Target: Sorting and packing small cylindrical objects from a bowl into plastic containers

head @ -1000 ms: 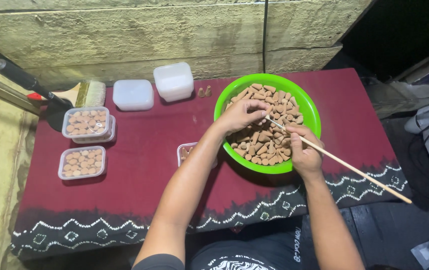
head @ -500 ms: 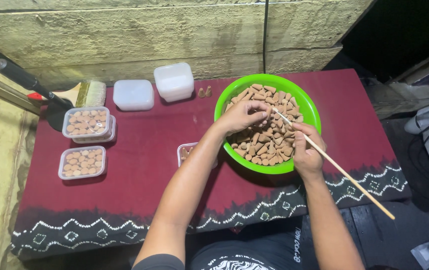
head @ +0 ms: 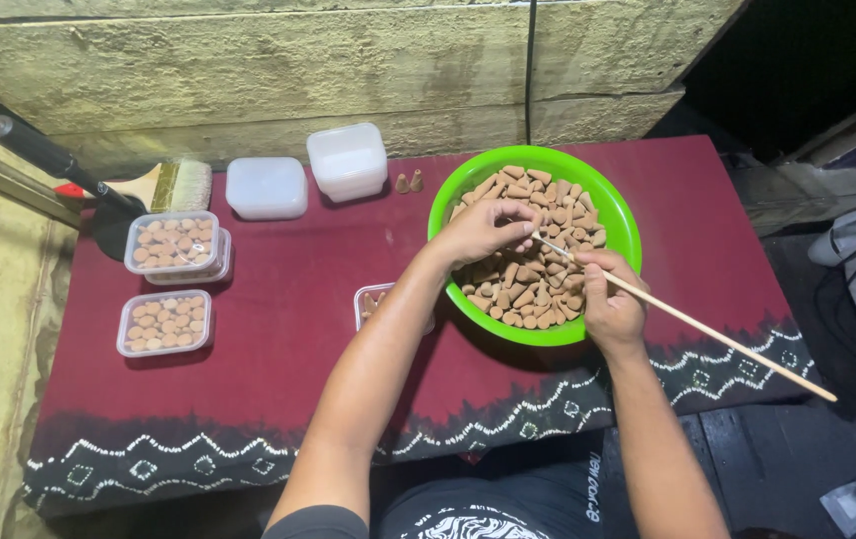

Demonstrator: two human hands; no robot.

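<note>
Working over the green bowl [head: 615, 215], we have both hands among the brown cone-shaped pieces [head: 533, 289] heaped inside it. Our left hand [head: 483, 228] hovers over the far-left part of the heap with its fingertips pressed together, apparently pinching one cone, though the piece itself is too small to make out. Our right hand [head: 607, 304] sits at the near-right rim, fingers closed around a long thin wooden stick [head: 707, 329]; the stick's tip reaches toward the left fingertips while its tail runs out to the right, past the table's near edge.

To do this well, we judge it best to hold the cone steady and upright between the fingertips and bring the stick tip squarely to it with light pressure, since such pieces look crumbly.

Left of the bowl, partly behind our left forearm, a small clear tray [head: 373, 299] lies on the red patterned cloth [head: 278, 349]. Further left are filled trays, two of them stacked [head: 174, 245] and a single one [head: 165, 323] nearer us. Along the far edge stand empty white containers [head: 348, 160], two loose cones [head: 408, 183] and a paintbrush [head: 163, 187].
</note>
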